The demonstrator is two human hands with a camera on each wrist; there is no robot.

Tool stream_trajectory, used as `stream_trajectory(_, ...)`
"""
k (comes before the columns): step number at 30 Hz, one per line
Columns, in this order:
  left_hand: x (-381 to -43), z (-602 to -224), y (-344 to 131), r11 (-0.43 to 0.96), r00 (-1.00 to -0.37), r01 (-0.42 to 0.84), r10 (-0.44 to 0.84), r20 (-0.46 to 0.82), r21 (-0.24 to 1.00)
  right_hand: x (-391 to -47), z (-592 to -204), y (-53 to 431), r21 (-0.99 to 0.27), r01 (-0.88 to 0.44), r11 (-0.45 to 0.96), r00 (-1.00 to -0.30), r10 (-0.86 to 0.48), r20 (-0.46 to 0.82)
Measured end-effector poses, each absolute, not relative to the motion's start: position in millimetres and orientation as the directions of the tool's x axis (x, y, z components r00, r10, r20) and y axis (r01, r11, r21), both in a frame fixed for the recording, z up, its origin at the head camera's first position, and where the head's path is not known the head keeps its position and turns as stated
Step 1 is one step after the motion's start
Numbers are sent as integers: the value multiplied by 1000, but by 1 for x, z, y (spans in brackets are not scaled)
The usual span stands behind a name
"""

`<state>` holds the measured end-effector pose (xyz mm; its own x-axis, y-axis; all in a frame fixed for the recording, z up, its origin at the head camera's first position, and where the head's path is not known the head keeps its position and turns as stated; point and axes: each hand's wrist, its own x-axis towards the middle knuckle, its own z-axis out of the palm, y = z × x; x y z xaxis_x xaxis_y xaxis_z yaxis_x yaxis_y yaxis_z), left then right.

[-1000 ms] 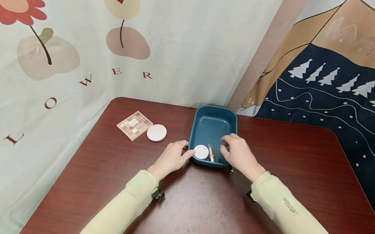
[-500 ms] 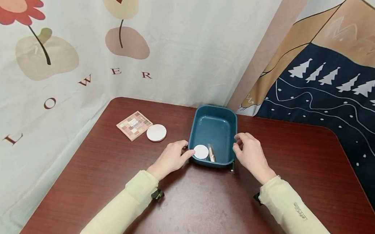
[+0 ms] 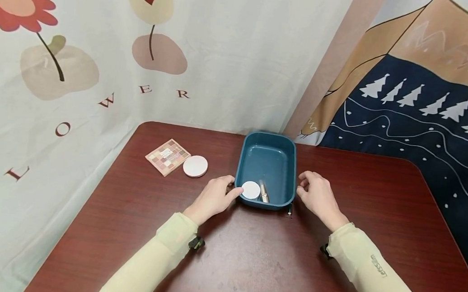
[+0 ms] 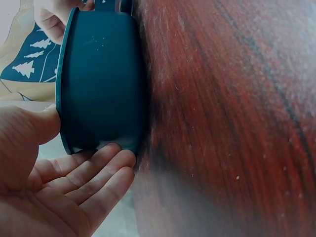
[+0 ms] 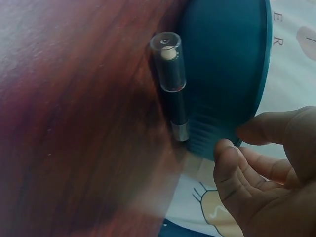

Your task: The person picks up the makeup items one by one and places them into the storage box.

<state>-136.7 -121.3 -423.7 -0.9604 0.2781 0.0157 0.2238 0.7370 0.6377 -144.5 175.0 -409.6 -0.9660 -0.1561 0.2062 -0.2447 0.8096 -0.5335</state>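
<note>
A blue plastic box point(image 3: 265, 166) stands on the table, with a white round case point(image 3: 251, 190) and a lipstick tube point(image 3: 264, 192) lying inside at its near end. My left hand point(image 3: 213, 194) grips its near left corner, thumb at the rim and fingers along the wall point(image 4: 98, 79). Just off the right wall, my right hand point(image 3: 318, 197) hovers with loosely bent fingers and holds nothing; in the right wrist view its fingertips point(image 5: 226, 150) are close to the rim. A slim tube with a clear cap point(image 5: 169, 64) lies along the outside of the box.
On the left of the table point(image 3: 192, 270) lie an eyeshadow palette point(image 3: 168, 156) and a white round compact point(image 3: 195, 166), side by side. Printed curtains point(image 3: 240, 56) hang behind the table's back edge.
My right hand has moved right, from over the inside of the box to beside its right wall. The left hand and the box have stayed put.
</note>
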Motion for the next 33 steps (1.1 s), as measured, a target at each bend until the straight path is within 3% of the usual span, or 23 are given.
stream_trajectory(16, -137, -423, -122, 733, -957, 244, 288, 35, 635, -133, -422, 186, -546, -159, 823, -982, -191, -1)
stream_trajectory(33, -137, -426, -122, 735, -958, 242, 285, 35, 633, -124, -437, 178, -552, -132, 823, -977, -203, -70)
